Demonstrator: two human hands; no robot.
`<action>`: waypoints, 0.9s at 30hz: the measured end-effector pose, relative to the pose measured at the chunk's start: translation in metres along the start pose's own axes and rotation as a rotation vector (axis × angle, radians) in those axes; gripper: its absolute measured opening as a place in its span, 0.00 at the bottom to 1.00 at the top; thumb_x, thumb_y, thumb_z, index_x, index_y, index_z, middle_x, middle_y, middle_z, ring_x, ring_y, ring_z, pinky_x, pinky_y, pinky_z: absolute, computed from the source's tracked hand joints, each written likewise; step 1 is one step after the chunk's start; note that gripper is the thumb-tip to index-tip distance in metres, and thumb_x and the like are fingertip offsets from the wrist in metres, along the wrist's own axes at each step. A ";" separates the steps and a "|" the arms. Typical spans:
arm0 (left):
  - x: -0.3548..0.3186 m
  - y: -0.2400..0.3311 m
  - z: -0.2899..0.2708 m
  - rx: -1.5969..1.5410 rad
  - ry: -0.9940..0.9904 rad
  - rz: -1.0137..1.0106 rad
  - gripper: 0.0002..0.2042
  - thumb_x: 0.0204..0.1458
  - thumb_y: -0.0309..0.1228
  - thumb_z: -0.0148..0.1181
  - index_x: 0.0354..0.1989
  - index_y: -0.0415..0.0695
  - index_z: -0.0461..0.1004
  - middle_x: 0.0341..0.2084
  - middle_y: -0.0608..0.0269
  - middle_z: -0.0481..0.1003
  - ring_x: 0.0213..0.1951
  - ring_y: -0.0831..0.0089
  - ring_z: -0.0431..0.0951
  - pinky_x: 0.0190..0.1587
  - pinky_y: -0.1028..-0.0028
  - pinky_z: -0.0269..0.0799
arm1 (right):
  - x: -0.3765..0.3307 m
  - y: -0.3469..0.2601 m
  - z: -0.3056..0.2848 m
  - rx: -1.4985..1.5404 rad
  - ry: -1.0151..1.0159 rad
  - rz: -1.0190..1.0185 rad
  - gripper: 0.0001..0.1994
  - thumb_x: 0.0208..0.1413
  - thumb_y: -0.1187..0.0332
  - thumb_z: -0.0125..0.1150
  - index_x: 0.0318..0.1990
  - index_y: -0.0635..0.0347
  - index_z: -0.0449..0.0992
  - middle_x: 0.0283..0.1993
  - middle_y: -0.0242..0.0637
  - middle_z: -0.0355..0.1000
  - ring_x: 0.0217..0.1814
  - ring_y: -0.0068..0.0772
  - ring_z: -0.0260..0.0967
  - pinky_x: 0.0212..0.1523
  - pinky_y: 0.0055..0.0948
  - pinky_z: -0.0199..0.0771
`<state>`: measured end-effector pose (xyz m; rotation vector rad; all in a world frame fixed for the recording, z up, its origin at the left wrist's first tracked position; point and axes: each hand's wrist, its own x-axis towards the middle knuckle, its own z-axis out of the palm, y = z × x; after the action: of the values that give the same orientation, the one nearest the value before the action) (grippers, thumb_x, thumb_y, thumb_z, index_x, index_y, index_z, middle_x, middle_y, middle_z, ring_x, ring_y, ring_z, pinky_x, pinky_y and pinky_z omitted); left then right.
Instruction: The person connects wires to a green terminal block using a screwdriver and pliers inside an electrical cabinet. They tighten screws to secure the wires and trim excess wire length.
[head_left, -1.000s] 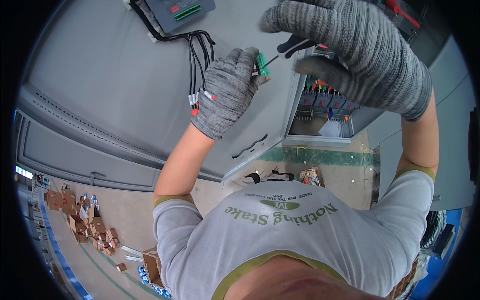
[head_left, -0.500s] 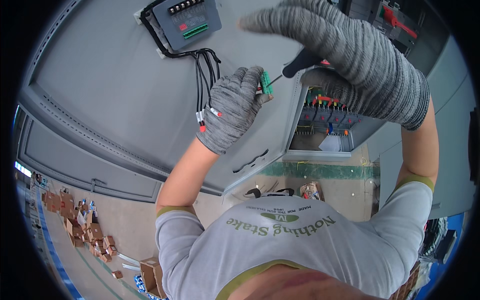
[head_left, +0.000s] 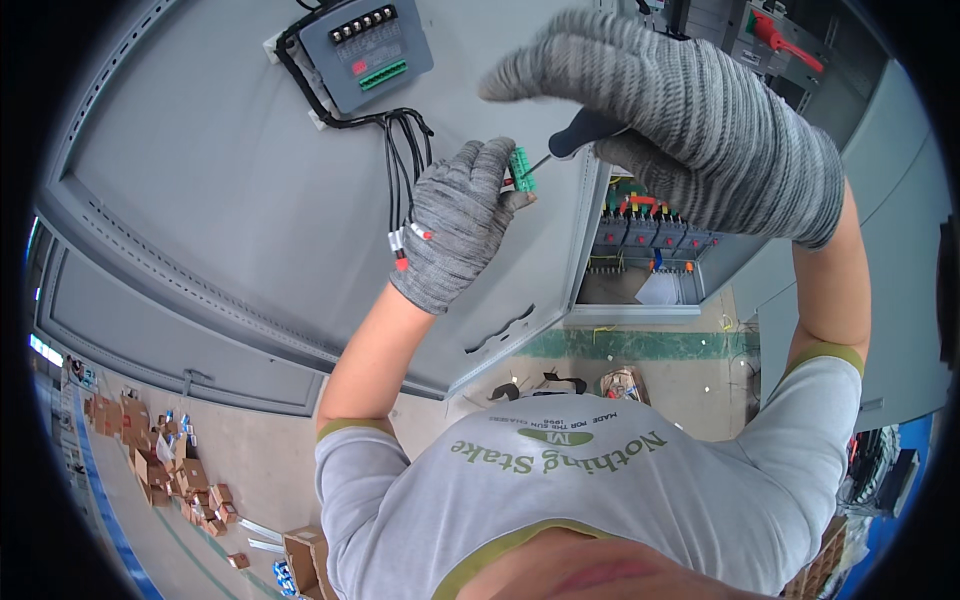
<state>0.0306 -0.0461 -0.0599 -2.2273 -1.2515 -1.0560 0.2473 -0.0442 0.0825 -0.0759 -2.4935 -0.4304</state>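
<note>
Black wires (head_left: 400, 165) hang from the door-mounted meter (head_left: 366, 55) beside your left hand (head_left: 460, 235), which pinches a small green terminal block (head_left: 521, 170). Your right hand (head_left: 690, 120) grips a black-handled screwdriver (head_left: 585, 132), tip at the block.

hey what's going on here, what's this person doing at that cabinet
A person in grey knit gloves is working at an open grey electrical cabinet door. The left hand pinches a small green terminal connector on the end of black wires that run from a grey module mounted on the door. The right hand holds a black-handled screwdriver with its tip at the connector. Inside the cabinet, a row of breakers shows.
</note>
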 end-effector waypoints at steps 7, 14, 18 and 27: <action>0.001 0.002 0.001 -0.030 -0.014 -0.030 0.22 0.47 0.34 0.67 0.50 0.41 0.69 0.37 0.52 0.74 0.34 0.54 0.76 0.37 0.61 0.72 | -0.001 -0.002 -0.013 0.055 -0.188 0.195 0.17 0.53 0.68 0.62 0.51 0.59 0.72 0.39 0.41 0.73 0.35 0.44 0.75 0.37 0.35 0.77; 0.001 0.001 0.002 0.013 0.001 -0.006 0.21 0.49 0.39 0.64 0.47 0.40 0.69 0.35 0.54 0.74 0.34 0.57 0.76 0.36 0.62 0.70 | -0.001 0.004 -0.016 0.024 -0.203 0.138 0.20 0.54 0.65 0.61 0.54 0.61 0.70 0.38 0.44 0.74 0.34 0.45 0.75 0.37 0.36 0.77; 0.001 0.004 0.002 0.009 -0.002 -0.020 0.22 0.47 0.36 0.67 0.49 0.40 0.70 0.36 0.51 0.75 0.34 0.54 0.77 0.37 0.60 0.72 | -0.004 0.003 -0.007 0.062 -0.113 0.129 0.20 0.53 0.65 0.63 0.54 0.59 0.71 0.38 0.41 0.74 0.33 0.42 0.75 0.37 0.34 0.77; 0.001 0.004 0.000 -0.008 -0.024 -0.022 0.21 0.49 0.39 0.64 0.47 0.39 0.69 0.33 0.54 0.73 0.33 0.57 0.75 0.36 0.62 0.69 | -0.007 0.000 0.004 0.120 0.030 0.173 0.21 0.50 0.67 0.67 0.53 0.53 0.74 0.35 0.36 0.74 0.32 0.34 0.75 0.38 0.31 0.76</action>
<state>0.0345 -0.0476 -0.0593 -2.2436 -1.2870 -1.0468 0.2512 -0.0431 0.0752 -0.2336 -2.4521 -0.2084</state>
